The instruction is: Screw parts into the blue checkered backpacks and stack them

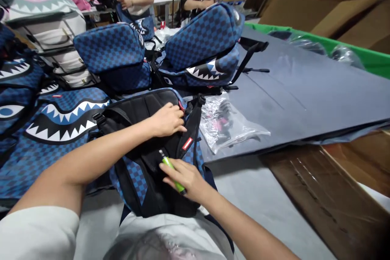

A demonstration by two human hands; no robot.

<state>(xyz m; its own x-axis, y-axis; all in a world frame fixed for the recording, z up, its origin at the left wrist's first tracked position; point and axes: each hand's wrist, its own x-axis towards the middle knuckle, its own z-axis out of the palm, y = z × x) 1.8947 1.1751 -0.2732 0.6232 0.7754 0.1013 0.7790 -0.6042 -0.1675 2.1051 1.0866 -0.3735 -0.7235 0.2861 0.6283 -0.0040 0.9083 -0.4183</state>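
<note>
A blue-and-black checkered backpack (143, 183) lies across my lap, leaning on the table edge, its black padded back and straps facing up. My left hand (169, 120) is on its upper back panel by the right shoulder strap (187, 144), fingers curled in and closed on the fabric. That strap carries a small red label. My right hand (187, 180) is closed round a slim bright green tool (169, 165) with a silver tip. The tip points up and away from me, over the black back panel. The palm hides part of the tool.
More checkered backpacks (201, 36) with shark-mouth prints stand at the back and left (61, 126). Pale backpacks (61, 36) are stacked far left. A clear plastic bag (227, 122) rests on the grey table (304, 93). Cardboard (319, 195) is at right. Two people work behind.
</note>
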